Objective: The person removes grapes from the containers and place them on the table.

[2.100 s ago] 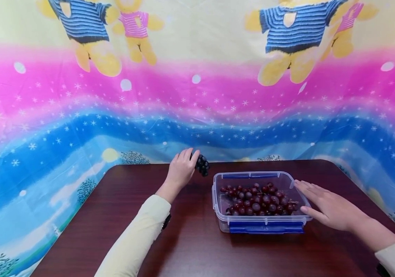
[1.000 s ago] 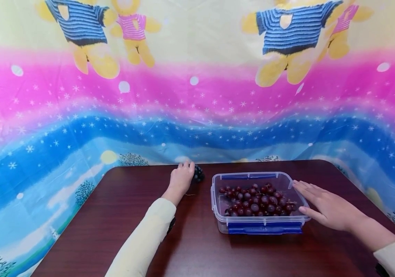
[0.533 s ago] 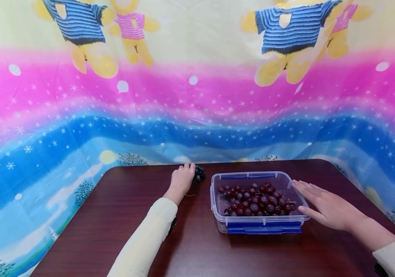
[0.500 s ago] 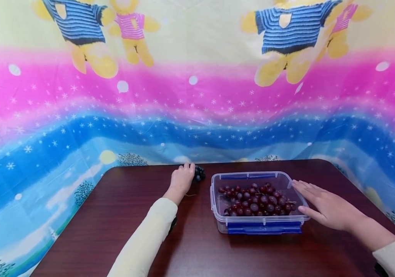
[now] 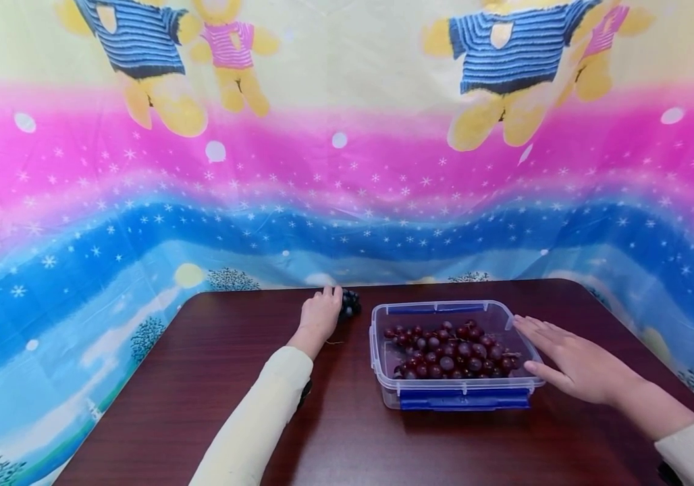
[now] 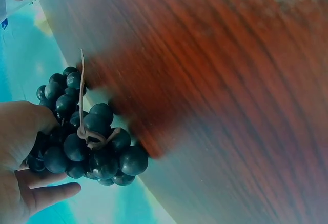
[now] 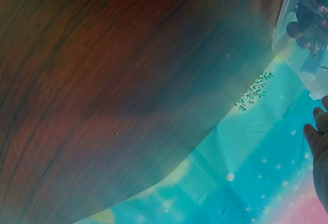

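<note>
My left hand (image 5: 319, 314) grips a bunch of dark grapes (image 6: 97, 147) near the back edge of the table. In the left wrist view the thumb lies over the bunch and fingers show beneath it; a thin brown stem stands out from the grapes. To the right is a clear plastic container (image 5: 465, 385) with blue clips, lidless, with red grapes (image 5: 450, 351) spread over its bottom. The fingers of my right hand (image 5: 584, 364) lie straight, touching the container's right rim. Only fingertips of that hand show at the edge of the right wrist view.
The dark red wooden table (image 5: 201, 391) has rounded back corners. Directly behind it hangs a printed cloth (image 5: 347, 169) with bears and snowflakes. The container's left wall is a short way right of the dark grapes.
Over the first second my left hand lowered the dark grapes toward the table, shifting slightly left. Since then it has hardly moved. The right hand stays at the container's rim.
</note>
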Tool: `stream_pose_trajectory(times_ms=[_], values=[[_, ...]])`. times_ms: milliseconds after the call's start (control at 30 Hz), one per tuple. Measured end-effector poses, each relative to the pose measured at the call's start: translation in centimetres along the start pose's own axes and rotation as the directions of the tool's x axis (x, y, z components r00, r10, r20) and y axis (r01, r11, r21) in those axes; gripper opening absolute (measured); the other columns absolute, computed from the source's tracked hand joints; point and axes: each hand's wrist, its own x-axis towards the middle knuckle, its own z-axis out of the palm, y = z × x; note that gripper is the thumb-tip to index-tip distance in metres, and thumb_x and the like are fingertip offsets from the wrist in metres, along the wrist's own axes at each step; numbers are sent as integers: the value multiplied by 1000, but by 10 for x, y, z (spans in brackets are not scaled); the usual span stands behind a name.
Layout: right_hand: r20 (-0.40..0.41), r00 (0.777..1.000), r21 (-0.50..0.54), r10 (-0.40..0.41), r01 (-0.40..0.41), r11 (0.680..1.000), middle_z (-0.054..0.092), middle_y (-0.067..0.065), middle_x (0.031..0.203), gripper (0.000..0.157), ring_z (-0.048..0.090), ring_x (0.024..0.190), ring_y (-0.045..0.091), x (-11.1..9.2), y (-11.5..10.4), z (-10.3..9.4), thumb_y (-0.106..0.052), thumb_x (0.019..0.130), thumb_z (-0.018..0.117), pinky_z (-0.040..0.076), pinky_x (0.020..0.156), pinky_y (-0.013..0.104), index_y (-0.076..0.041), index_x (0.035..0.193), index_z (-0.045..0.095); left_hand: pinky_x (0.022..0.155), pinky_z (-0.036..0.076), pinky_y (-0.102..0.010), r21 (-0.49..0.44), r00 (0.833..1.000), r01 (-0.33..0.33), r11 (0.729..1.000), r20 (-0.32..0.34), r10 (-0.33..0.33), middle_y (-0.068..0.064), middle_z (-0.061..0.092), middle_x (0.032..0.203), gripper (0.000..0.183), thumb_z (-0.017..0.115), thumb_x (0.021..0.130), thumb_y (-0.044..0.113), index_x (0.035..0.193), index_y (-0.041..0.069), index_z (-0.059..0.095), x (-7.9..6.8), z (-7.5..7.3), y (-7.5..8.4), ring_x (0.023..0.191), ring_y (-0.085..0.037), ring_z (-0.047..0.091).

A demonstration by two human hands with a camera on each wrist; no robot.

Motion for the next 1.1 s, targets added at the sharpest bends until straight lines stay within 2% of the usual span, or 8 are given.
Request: stream_pose_trajectory(times_ms=[233, 400, 700, 900, 1100], values=[[-6, 1000, 9, -1, 1, 1000, 42, 19, 147, 68, 19, 141, 8, -1, 1, 1, -33, 94, 63, -1, 108, 10, -6, 150, 36, 63, 55, -38, -7, 1000, 0, 1000, 25, 0, -16, 56, 122, 41, 59, 97, 13, 136, 5, 48, -1, 0, 1, 89, -29, 63], [-15, 1000, 7, -11, 11, 1000, 42, 19, 146, 68, 15, 140, 4, -1, 0, 1, -33, 94, 64, -1, 108, 10, -5, 150, 36, 65, 55, -38, -1, 998, -5, 1000, 55, 5, -15, 55, 126, 45, 56, 99, 16, 141, 7, 44, 1, 0, 1, 93, -28, 62], [-10, 1000, 5, -4, 4, 1000, 42, 18, 147, 68, 16, 141, 5, 0, 1, 2, -33, 94, 63, -2, 108, 10, -5, 150, 37, 74, 54, -40, -17, 988, 19, 1000, 152, -17, -16, 44, 140, 68, 62, 96, 24, 153, 12, 28, 2, 3, 0, 110, -30, 56], [-6, 1000, 11, 5, -5, 1000, 42, 19, 147, 68, 19, 141, 8, 0, 1, 2, -34, 94, 63, -2, 108, 9, -6, 150, 36, 76, 53, -41, -13, 984, 26, 1000, 179, -23, -17, 37, 147, 76, 63, 95, 28, 156, 14, 20, 2, 7, -1, 113, -31, 53], [-4, 1000, 16, 9, -9, 1000, 43, 21, 145, 68, 23, 141, 12, 0, 1, 2, -34, 94, 63, -2, 107, 9, -5, 150, 36, 73, 53, -40, -1, 984, 27, 1000, 176, -26, -16, 35, 148, 77, 64, 95, 28, 156, 15, 20, 1, 7, -1, 113, -30, 53]])
